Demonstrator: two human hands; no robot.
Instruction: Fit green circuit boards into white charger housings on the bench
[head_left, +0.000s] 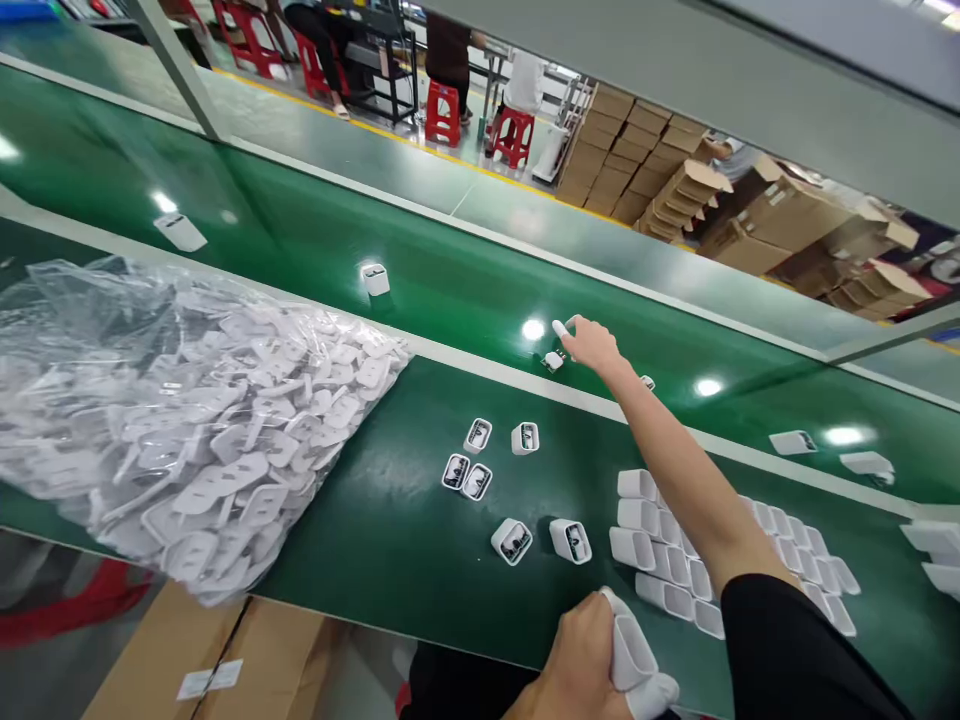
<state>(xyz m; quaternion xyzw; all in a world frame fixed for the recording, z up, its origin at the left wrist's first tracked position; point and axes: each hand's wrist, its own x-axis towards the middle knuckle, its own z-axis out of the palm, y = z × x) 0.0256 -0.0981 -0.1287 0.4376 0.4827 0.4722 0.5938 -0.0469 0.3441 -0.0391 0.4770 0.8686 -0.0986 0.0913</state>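
Observation:
My left hand, low at the near table edge, is wrapped round a white plastic housing with an open end. White covers sit on some of its fingertips. Stretched out over the green conveyor belt is my right hand, its fingers apart and with nothing visible in them. A white cover shows on one of its fingertips. Just below that fingertip, a small circuit board with a white part lies on the belt. Several housings with parts inside, such as this filled housing, stand on the green table.
Rows of white housings stand at the right, partly behind my right arm. A clear bag of flat white plastic pieces covers the table's left. More white units, one a housing, sit along the belt. Cardboard boxes are stacked beyond.

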